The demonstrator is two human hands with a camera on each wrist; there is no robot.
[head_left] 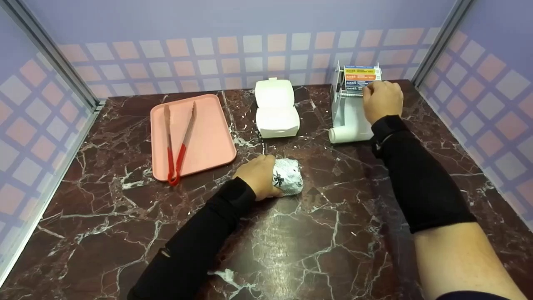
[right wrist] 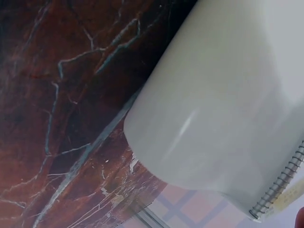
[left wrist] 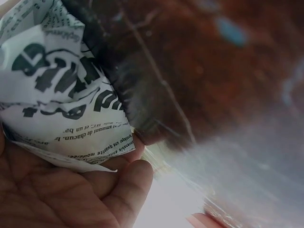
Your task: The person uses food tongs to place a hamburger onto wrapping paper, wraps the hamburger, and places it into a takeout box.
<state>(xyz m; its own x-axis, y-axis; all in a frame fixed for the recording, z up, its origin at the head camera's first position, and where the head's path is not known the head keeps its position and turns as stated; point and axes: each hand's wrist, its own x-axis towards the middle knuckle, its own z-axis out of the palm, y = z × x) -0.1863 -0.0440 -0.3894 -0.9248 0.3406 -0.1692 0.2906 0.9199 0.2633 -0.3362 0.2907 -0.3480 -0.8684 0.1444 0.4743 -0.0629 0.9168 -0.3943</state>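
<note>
My left hand [head_left: 258, 177] grips a small bundle wrapped in white printed paper [head_left: 288, 176] on the table. Up close in the left wrist view, the crumpled wrapper [left wrist: 61, 99] shows dark lettering, with fingers curled beneath it. At the back right, my right hand [head_left: 385, 100] is at the front of a white dispenser [head_left: 352, 110] that bears strips of coloured labels [head_left: 359, 76]. Its fingers are bent at the right end of the strips; whether they pinch a label is hidden. The right wrist view shows the dispenser's curved white body [right wrist: 204, 109] and a spring-wound rod [right wrist: 280, 183].
A pink tray [head_left: 212, 137] lies at the left, with red-handled metal tongs [head_left: 183, 146] on it. Behind the bundle stands a white clamshell box [head_left: 277, 109] with its lid raised. Tiled-pattern walls [head_left: 252, 44] enclose the dark marbled table [head_left: 291, 250] on three sides.
</note>
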